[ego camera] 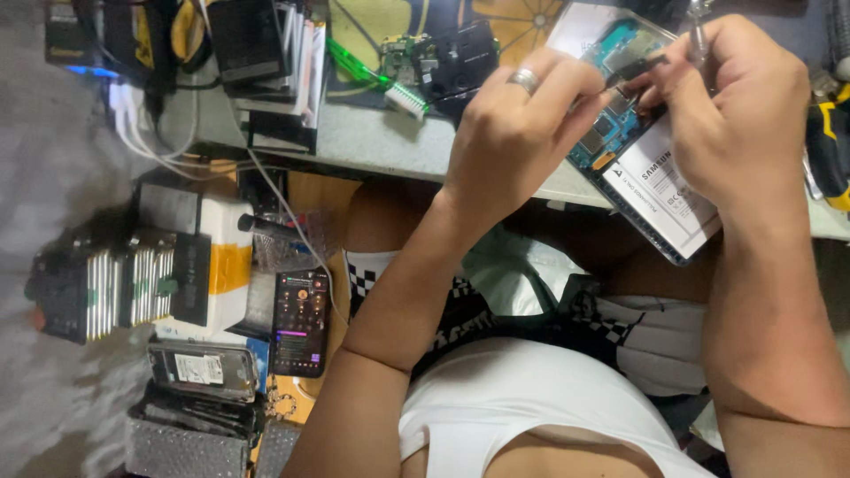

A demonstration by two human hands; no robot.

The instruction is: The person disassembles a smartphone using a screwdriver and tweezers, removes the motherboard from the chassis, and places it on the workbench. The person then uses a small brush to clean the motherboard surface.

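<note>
Lit phone (pixel 300 323) on floor, white cables (pixel 146 142), loose circuit board (pixel 405 55).

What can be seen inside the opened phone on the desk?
Inside the opened phone a white battery and a blue circuit board show; both hands cover the upper part.

The grey workbench (pixel 372 142) runs across the top, pretty cluttered: an opened phone (pixel 642 150) with its circuit board showing lies on it at the right edge, a small black module with a green board (pixel 443 62) sits mid-bench, and a stack of flat dark devices (pixel 266 62) is piled at the left. White cables (pixel 146 133) spill off the left end, and a yellow-and-black tool (pixel 830 146) lies at the far right.
</note>
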